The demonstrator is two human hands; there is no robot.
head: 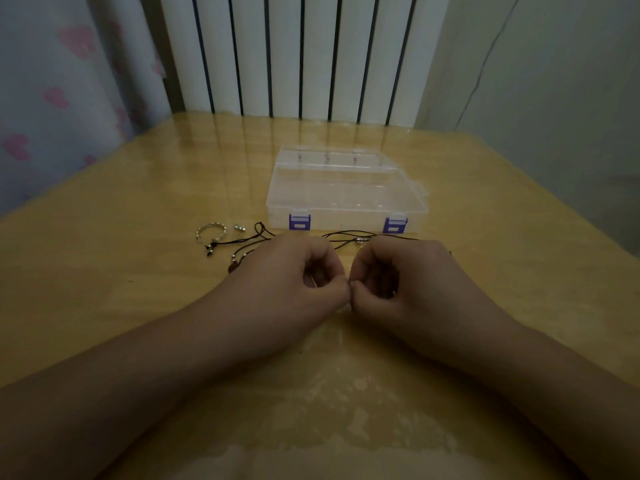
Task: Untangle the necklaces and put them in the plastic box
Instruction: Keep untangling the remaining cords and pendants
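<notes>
- On the glossy wooden table (138,209), seen from the head camera, a clear plastic box (346,192) lies flat and closed near the middle, its long axis running left to right, with two purple latches (300,222) on the side facing the person.
- Just in front of the box, thin dark cord necklaces (349,237) stretch mostly left to right, with small silver beads on them; part of the tangle runs under the hands.
- Left of the cords lies a silver ring-shaped piece (210,231), with a small silver bead (239,227) beside it.
- Left hand (287,271) and right hand (405,275) sit knuckles-up, thumbs meeting at the centre, fingers curled into pinches; whatever they pinch is too small and dark to see, probably the cord.
- Both bare forearms angle in from the near corners.
- Behind the far edge stand a white ribbed radiator (294,53) and a heart-print curtain (62,81).
</notes>
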